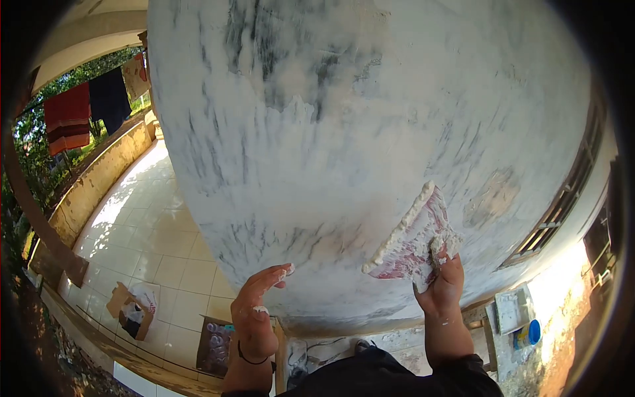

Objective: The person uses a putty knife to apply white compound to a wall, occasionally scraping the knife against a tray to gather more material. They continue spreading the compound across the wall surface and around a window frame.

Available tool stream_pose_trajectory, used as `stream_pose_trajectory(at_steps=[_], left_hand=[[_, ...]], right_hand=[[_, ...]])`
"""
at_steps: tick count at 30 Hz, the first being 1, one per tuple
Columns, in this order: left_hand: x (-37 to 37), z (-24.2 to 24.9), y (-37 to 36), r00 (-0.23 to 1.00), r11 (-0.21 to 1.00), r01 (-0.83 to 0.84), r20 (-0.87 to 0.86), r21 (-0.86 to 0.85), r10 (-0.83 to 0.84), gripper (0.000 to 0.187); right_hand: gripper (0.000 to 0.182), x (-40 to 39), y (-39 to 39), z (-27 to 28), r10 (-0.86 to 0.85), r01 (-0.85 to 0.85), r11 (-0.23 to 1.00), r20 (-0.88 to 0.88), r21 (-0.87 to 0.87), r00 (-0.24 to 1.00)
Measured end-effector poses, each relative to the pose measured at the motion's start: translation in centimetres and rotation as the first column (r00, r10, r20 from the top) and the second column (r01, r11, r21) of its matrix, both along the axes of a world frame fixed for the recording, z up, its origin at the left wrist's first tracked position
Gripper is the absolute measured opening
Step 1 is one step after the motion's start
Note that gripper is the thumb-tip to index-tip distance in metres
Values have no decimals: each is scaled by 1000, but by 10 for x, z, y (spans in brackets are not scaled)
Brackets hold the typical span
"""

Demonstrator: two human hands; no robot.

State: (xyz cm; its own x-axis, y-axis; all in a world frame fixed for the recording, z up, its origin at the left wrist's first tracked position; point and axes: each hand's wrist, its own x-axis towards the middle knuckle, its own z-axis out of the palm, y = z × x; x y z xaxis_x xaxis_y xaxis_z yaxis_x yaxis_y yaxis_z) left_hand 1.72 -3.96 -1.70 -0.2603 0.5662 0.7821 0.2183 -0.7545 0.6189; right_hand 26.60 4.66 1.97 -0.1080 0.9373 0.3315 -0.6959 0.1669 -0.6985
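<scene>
Right hand [444, 290] grasps a reddish putty spreader [417, 239] thick with white paste [400, 228], before the patchy wall [331, 165]; paste-smeared left hand [256, 298] released, loosely curved

Lumpy, matt white paste [400, 228] smears the reddish scraper [418, 247], and the matt wall [297, 165] looks chalky.

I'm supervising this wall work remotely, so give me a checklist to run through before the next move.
1. Right hand gripping the scraper: ok.
2. White paste along the scraper's long edge: ok, thickly loaded.
3. Left hand free: ok, no tool in it.
4. Hands clean: not ok, paste smears both.
5. Wall evenly coloured: not ok, dark streaks and a brownish patch show.
6. Scraper touching the wall: cannot tell from this angle.
</scene>
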Motion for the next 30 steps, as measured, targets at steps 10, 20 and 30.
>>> stream_pose_trajectory(at_steps=[10, 20, 30], left_hand=[[-41, 13, -21, 997, 998, -22, -74, -65, 17, 46], [-80, 33, -66, 925, 950, -312, -222, 14, 308, 43], [-70, 73, -35, 891, 954, -281, -341, 107, 300, 43]], right_hand=[[35, -54, -14, 35, -163, 161, 963, -9, 216, 987], [29, -108, -4, 55, -87, 127, 943, -140, 308, 986], [25, -89, 7, 123, -232, 228, 818, -60, 528, 971]])
